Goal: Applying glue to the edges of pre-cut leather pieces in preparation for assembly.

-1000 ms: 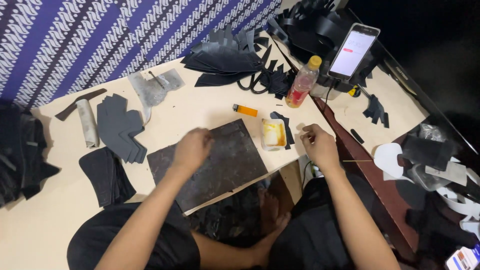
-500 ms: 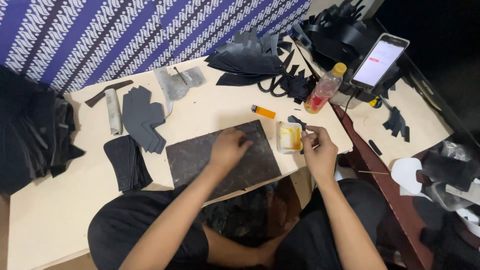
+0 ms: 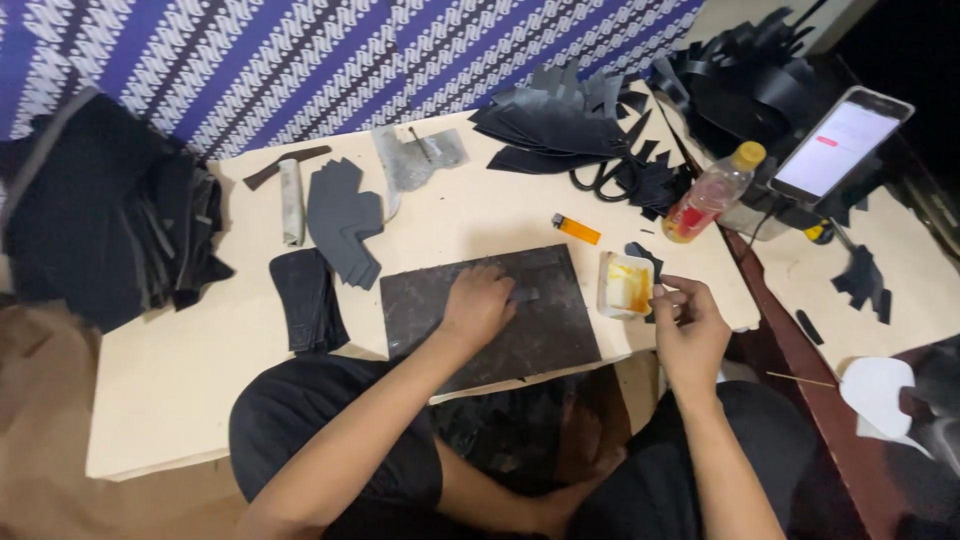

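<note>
My left hand (image 3: 480, 303) presses a small dark cut piece (image 3: 524, 295) onto a dark mottled slab (image 3: 490, 315) on the low pale table (image 3: 170, 370). My right hand (image 3: 688, 325) is beside a small white tub of yellow glue (image 3: 624, 285), its fingers pinched on something thin; what that is I cannot make out. A dark scrap (image 3: 640, 255) lies just behind the tub.
An orange lighter (image 3: 577, 229), a plastic bottle with red drink (image 3: 712, 192), scissors (image 3: 605, 180) and heaps of black cut pieces (image 3: 560, 120) lie at the back. A phone (image 3: 840, 145) stands at right. Grey and black pieces (image 3: 340, 215) and a small hammer (image 3: 290, 195) are left of the slab.
The view has shifted so the table sits further right. My right hand went from the table edge to the glue tub. My left hand stayed on the slab.
</note>
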